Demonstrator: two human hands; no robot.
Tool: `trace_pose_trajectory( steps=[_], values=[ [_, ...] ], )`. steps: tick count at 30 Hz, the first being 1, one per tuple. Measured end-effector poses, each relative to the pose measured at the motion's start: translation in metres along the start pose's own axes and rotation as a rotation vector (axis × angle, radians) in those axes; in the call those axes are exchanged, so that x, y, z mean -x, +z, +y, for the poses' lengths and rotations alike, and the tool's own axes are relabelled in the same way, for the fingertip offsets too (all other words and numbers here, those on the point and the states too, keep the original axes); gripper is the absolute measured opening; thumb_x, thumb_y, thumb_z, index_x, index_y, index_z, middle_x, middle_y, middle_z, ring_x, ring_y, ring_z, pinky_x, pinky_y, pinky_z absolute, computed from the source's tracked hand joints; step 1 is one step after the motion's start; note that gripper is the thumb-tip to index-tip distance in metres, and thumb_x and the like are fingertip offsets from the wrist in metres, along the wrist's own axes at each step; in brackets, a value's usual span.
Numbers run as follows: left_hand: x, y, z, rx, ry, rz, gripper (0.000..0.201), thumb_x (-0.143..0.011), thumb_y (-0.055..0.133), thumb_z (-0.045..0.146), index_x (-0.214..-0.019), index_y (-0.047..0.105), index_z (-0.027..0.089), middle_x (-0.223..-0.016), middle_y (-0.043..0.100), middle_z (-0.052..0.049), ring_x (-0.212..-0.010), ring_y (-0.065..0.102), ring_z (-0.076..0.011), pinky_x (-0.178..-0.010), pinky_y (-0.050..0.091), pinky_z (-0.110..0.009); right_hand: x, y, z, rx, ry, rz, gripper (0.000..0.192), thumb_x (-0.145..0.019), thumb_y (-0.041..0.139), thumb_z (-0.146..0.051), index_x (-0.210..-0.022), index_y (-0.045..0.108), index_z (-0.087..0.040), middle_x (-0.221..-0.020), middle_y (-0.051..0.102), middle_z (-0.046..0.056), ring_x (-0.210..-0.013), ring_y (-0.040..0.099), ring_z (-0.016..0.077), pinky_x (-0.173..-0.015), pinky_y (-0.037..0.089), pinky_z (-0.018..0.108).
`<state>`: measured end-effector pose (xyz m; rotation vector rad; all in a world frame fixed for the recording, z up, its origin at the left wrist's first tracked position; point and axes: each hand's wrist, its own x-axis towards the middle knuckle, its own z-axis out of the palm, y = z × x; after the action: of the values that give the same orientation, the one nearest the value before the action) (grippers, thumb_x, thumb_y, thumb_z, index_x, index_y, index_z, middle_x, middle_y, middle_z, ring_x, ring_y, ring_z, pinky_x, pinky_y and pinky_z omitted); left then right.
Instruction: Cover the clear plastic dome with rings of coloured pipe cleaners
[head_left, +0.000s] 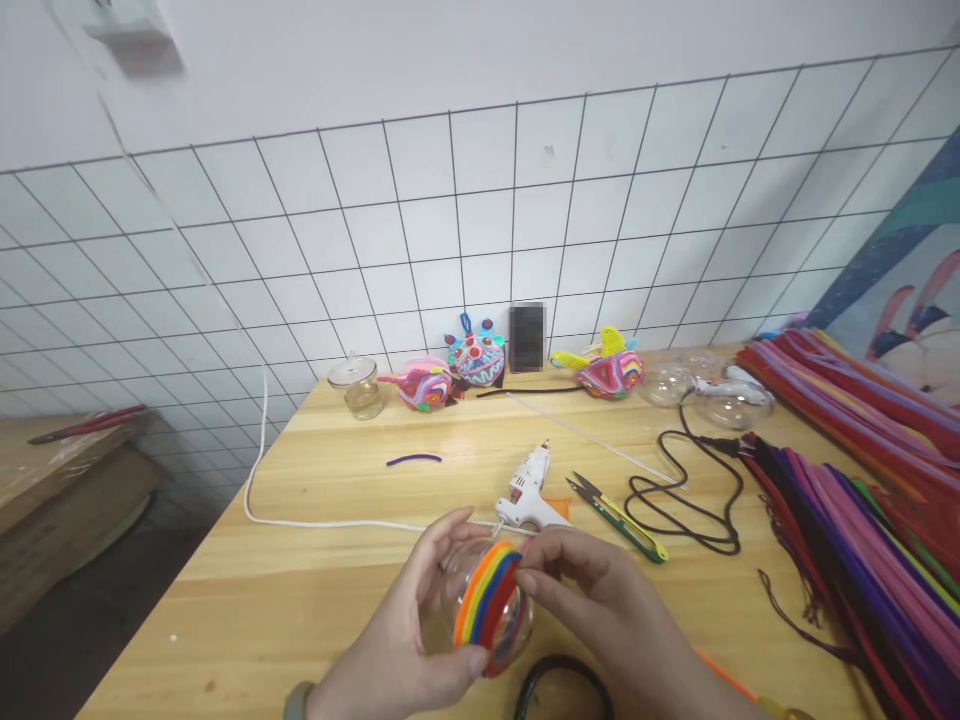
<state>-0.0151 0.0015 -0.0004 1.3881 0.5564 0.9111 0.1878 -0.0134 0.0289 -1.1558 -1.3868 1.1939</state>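
Observation:
My left hand (pixel 412 635) is wrapped round a clear plastic ball (pixel 517 632), its thumb near the lower edge of the coloured band. Orange, yellow, blue and red pipe cleaners (pixel 481 598) lie side by side round the ball. At the band's upper right, my right hand (pixel 600 595) has thumb and forefinger pinched on the red pipe cleaner (pixel 501 592); its exact end is hidden by the fingers. Just beyond the ball lies a white glue gun (pixel 525 490), nozzle pointing away. Green and yellow thread snips (pixel 619 520) rest to its right.
Finished fish-like ornaments (pixel 611 370) and a lidded glass cup (pixel 364 395) line the wall. Clear balls (pixel 731 405) sit at the back right. Bundles of pipe cleaners (pixel 847 540) cover the right side. A black cord (pixel 686 545) and a white cable (pixel 322 523) cross the table.

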Motion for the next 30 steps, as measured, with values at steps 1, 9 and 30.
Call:
trace_pose_trajectory(
  steps=[1, 9, 30],
  values=[
    [0.000, 0.000, 0.000, -0.005, 0.001, 0.000, 0.082, -0.073, 0.076, 0.022, -0.140, 0.031, 0.036, -0.139, 0.044, -0.012, -0.133, 0.041, -0.0342, -0.110, 0.028, -0.052, 0.000, 0.000, 0.001, -0.054, 0.028, -0.008, 0.024, -0.078, 0.070, -0.041, -0.070, 0.066, -0.019, -0.068, 0.066, 0.001, -0.066, 0.059, 0.0156, -0.065, 0.048, 0.028],
    [-0.003, 0.003, 0.003, 0.045, 0.015, -0.021, 0.081, -0.074, 0.075, 0.033, -0.141, 0.030, 0.036, -0.134, 0.044, -0.013, -0.129, 0.044, -0.0349, -0.106, 0.032, -0.053, -0.002, 0.000, -0.001, -0.316, 0.155, -0.106, 0.032, -0.070, 0.079, -0.043, -0.069, 0.062, -0.016, -0.066, 0.064, -0.002, -0.062, 0.057, 0.0108, -0.063, 0.045, 0.024],
    [-0.006, 0.005, 0.011, 0.097, 0.018, -0.071, 0.078, -0.075, 0.073, 0.043, -0.141, 0.030, 0.040, -0.132, 0.043, -0.011, -0.128, 0.043, -0.0334, -0.105, 0.032, -0.051, -0.007, 0.003, 0.020, -0.438, 0.219, -0.115, 0.035, -0.063, 0.085, -0.041, -0.067, 0.061, -0.016, -0.061, 0.062, -0.004, -0.057, 0.053, 0.0088, -0.058, 0.039, 0.022]
  ],
)
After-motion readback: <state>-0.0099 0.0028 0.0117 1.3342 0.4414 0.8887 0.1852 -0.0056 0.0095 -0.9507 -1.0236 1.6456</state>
